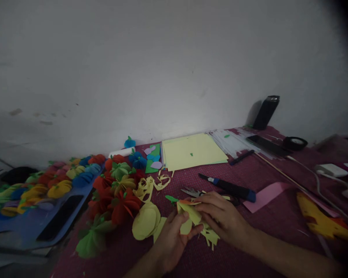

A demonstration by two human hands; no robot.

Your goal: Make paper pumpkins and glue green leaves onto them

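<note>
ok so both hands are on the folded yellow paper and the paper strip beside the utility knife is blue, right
Not quite: the head view shows that the paper strip beside the utility knife is pink, not blue. The left hand and right hand are indeed on the folded yellow paper.

Craft wkspace, prob. at home: maroon-covered surface (188, 180) against a scuffed wall (176, 69), w/ yellow paper stack (197, 146), 1 utility knife (234, 189), scissors (191, 192), paper scraps (145, 189) & lots of colorful paper ornaments (125, 206); white charger (332, 170) at R.
</note>
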